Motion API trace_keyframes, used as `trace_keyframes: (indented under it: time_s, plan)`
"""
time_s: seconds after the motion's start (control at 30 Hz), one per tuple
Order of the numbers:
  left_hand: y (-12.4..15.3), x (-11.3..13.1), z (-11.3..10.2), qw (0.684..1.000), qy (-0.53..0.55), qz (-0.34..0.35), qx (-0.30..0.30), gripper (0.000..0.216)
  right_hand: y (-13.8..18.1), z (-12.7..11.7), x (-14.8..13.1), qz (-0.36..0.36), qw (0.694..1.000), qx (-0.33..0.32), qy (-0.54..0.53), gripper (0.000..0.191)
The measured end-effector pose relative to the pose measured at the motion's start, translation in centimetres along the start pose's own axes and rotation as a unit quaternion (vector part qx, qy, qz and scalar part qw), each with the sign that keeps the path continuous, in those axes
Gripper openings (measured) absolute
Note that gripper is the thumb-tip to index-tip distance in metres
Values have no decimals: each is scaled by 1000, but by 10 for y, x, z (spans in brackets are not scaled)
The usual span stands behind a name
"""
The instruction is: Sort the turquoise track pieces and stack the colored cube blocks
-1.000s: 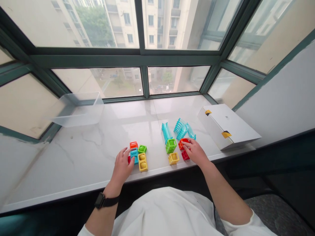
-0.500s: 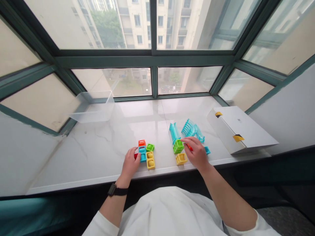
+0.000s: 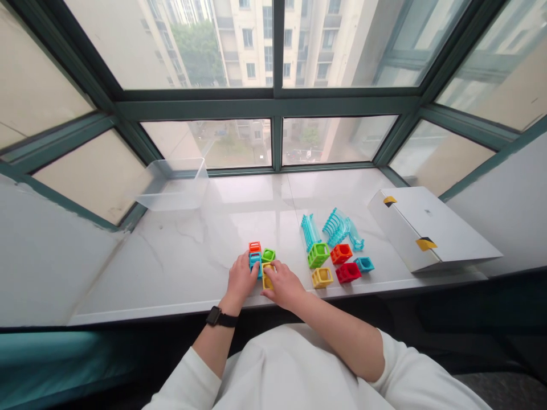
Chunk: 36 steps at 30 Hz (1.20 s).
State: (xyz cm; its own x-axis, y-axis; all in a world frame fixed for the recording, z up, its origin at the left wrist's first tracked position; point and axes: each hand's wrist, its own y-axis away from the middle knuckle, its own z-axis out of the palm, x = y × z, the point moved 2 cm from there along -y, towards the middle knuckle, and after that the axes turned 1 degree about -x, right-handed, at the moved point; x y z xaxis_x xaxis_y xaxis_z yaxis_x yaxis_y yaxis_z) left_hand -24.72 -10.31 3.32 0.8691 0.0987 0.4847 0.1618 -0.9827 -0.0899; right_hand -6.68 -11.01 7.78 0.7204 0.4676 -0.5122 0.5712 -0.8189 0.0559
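Note:
My left hand is closed around the blue block of a small cluster, its thumb on the near part. My right hand grips the yellow block on the cluster's right side between thumb and fingers. An orange-red block forms the far end, and a green block sits beside the blue one. Whatever lies under my left palm is hidden. Right of my hands stand a tall green block, a yellow cube, two red blocks and a blue cube.
Clear turquoise track pieces lie behind the loose blocks. A white box with yellow-black tabs stands at the right. At the back left is a transparent plastic bin. The white marble sill ends at its front edge before me.
My right hand has left the loose blocks at the right and moved left onto the yellow block. A red block it held now stands there. My left hand has shifted onto the blue block.

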Motion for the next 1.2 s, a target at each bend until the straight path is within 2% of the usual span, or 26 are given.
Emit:
trace_keyframes:
  time_s: [0.13, 0.3, 0.43, 0.7, 0.9, 1.07, 1.2]
  plan:
    - [4, 3, 3, 1000, -17, 5, -2, 51, -5, 8, -1, 41, 999, 9, 23, 57]
    - [8, 7, 1, 999, -44, 9, -13, 52, 0, 5, 7, 58, 997, 3, 46, 48]
    - [7, 10, -3, 998, -46, 9, -33, 52, 5, 3, 16, 54, 998, -10, 36, 50]
    - [6, 5, -3, 997, -43, 32, -62, 50, 2, 3, 26, 40, 998, 10, 40, 52]
    - [8, 4, -2, 996, -56, 42, -63, 51, -1, 1, 32, 67, 996, -2, 54, 51]
    - [7, 5, -2, 996, -51, 34, -66, 51, 3, -3, 31, 64, 996, 28, 55, 55]
    - [7, 6, -2, 996, -48, 32, -69, 51, 5, -16, 32, 65, 995, 68, 33, 50]
